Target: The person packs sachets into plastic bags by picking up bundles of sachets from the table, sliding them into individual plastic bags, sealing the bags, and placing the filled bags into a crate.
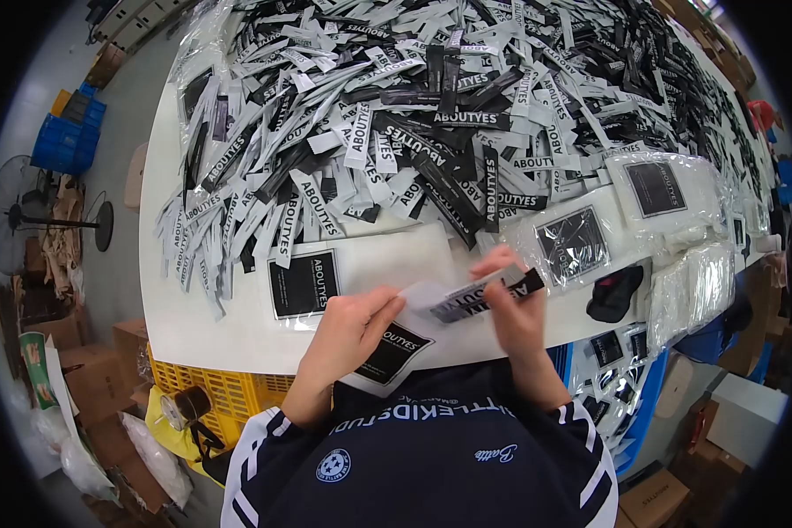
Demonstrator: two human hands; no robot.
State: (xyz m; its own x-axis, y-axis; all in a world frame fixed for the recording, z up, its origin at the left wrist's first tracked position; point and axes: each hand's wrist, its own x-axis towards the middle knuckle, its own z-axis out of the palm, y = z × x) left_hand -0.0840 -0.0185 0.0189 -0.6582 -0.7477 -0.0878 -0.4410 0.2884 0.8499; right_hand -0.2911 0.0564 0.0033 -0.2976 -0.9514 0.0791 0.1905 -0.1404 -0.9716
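Observation:
My left hand is closed, pinching the edge of a clear and white plastic bag with a black printed panel, tilted near the table's front edge. In my right hand are a few black and white stick packets printed ABOUTYES, held close to the bag's top. The right fingers are slightly blurred. Whether the packet ends are inside the bag I cannot tell. Just beyond my left hand lies another flat bag with a black panel. A large heap of loose stick packets spreads behind both hands.
Stacked bags and clear plastic bundles lie on the right of the white table, beside a small black item. Below the edge stand a yellow crate and a blue bin holding bags. A fan stands left.

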